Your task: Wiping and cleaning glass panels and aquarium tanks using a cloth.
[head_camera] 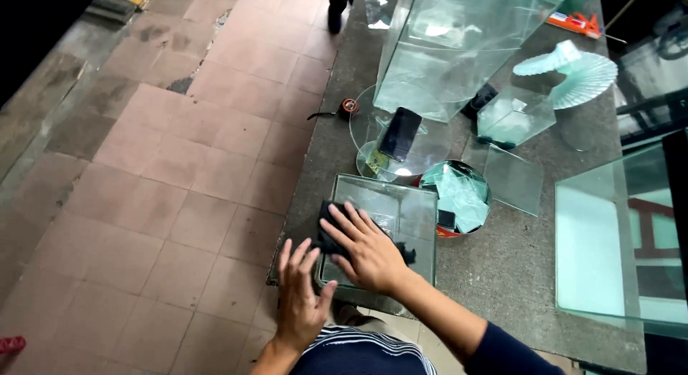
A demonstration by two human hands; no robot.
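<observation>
Left hand (299, 303), fingers spread flat, braces the near left corner of a stack of rectangular glass panes (383, 231) at the near edge of the grey bench (502, 274). Right hand (365, 253), fingers slightly apart, presses a black cloth (331, 221) onto the top pane. Stack's long axis runs near to far. Just right: round bowl of glass offcuts (459, 196). Farther: dark phone (400, 133) on round glass discs (373, 131), then a large glass tank (459, 45).

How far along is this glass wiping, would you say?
Midway, I'd guess. The right hand presses a dark cloth on the near-left part of a rectangular glass pane; the left hand steadies its near edge. The pane's far side looks unwiped, though cleanliness is hard to judge. Other glass pieces lie beyond.
</observation>
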